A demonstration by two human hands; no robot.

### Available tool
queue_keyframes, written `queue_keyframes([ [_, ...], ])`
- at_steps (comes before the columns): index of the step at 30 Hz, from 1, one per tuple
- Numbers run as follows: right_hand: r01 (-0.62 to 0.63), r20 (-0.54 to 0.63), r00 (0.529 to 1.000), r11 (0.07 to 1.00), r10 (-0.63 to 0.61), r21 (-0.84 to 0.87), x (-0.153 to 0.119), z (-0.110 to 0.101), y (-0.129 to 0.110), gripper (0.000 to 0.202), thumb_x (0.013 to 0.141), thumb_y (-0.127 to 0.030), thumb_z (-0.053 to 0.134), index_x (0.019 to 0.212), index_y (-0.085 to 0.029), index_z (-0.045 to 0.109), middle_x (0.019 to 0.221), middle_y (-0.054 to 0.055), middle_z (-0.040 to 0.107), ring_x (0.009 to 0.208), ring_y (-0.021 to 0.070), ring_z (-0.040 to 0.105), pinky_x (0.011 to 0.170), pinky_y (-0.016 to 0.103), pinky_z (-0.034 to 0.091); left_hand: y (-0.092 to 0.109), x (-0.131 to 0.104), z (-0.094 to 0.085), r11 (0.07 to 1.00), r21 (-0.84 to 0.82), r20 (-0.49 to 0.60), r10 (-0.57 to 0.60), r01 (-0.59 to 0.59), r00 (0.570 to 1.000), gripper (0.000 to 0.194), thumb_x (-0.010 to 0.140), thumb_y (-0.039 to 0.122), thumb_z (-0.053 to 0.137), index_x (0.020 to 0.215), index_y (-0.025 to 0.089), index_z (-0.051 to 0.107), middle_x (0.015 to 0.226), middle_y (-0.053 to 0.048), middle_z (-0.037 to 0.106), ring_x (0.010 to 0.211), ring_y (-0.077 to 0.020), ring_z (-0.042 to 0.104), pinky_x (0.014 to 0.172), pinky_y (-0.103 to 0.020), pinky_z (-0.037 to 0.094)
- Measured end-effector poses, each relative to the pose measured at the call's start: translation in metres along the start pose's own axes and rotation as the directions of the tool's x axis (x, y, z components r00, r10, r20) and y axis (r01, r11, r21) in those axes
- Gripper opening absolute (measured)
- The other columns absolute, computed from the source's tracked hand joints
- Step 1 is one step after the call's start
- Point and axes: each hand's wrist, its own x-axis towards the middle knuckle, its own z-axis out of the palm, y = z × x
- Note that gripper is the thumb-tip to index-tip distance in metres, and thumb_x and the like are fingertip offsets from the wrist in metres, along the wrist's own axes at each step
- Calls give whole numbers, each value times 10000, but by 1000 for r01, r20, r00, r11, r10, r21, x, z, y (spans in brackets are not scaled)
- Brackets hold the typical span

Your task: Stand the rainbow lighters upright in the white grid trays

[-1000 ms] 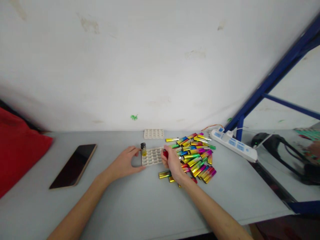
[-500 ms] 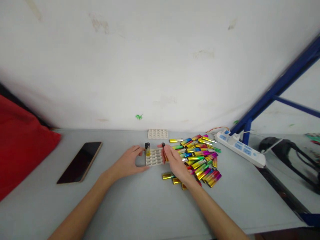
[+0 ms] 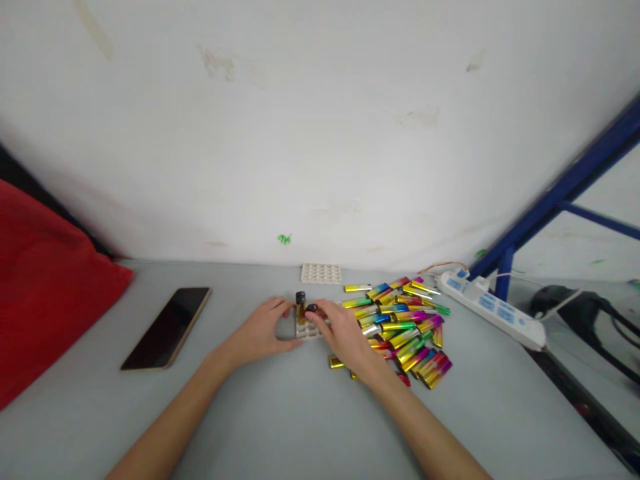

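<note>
A pale tray with rows of holes [image 3: 311, 331] lies on the grey table between my hands, partly covered by the right one. One lighter with a black top [image 3: 301, 308] stands upright at its left side. My left hand [image 3: 264, 328] is at the tray's left edge, thumb and fingers spread apart. My right hand [image 3: 341, 328] is over the tray, its fingers closed on a second lighter [image 3: 312, 309] whose black top shows beside the standing one. To the right lies a pile of shiny multicoloured lighters [image 3: 407, 327].
A second holed tray [image 3: 321, 273] rests near the wall. On the left are a phone [image 3: 167, 328] and a red cloth item [image 3: 55, 287]. A white power strip [image 3: 493, 309], a blue metal frame [image 3: 560, 197] and a black object [image 3: 575, 313] are at the right.
My right hand has moved left across the tray with its lighter, close to the standing one. My left hand keeps its place at the tray. The whole view has shifted slightly.
</note>
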Motion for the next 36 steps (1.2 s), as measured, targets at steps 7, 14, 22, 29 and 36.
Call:
queue_keyframes([
  [7,86,138,990,857,-17,-508,12,4,-13,260,1282,-448,688,1325,-232,826,1205,153,881,1111,312,820,1013,409,594,-2,1,0,1000,-8,-6,18,-18,1000,391,890,541,916,1085,270,713,1141,-85,792,1098,-359,765,1036,-473,633],
  [14,88,101,994,829,-38,-552,7,-3,-11,289,1276,-486,692,1284,-231,826,1225,147,859,1187,331,795,1021,420,591,-4,4,0,999,-38,-17,0,-1,1000,408,883,592,899,1068,280,713,1108,-83,798,1056,-353,773,1010,-469,648],
  [22,-58,-112,994,885,6,-463,-25,-123,61,122,1180,-254,757,1224,-250,871,1225,126,870,1201,335,810,1142,496,628,-12,6,3,999,-13,-31,31,-32,999,438,876,658,901,1041,302,706,1117,-96,822,1060,-371,787,1025,-493,673],
  [29,-43,0,999,853,50,-520,-62,-173,80,226,1138,-241,792,1336,-267,899,1395,141,903,1327,354,816,1213,557,627,-13,11,0,999,-22,-19,38,-39,999,473,871,703,887,980,290,683,1059,-80,798,986,-348,769,950,-466,668],
  [36,-73,-12,996,765,85,-640,-58,-165,72,116,1153,-262,780,1182,-264,892,1238,147,905,1236,365,814,1143,547,625,-14,10,0,1000,-16,-12,9,-9,1000,488,862,717,889,1001,286,707,1066,-95,802,986,-362,786,941,-471,671],
])
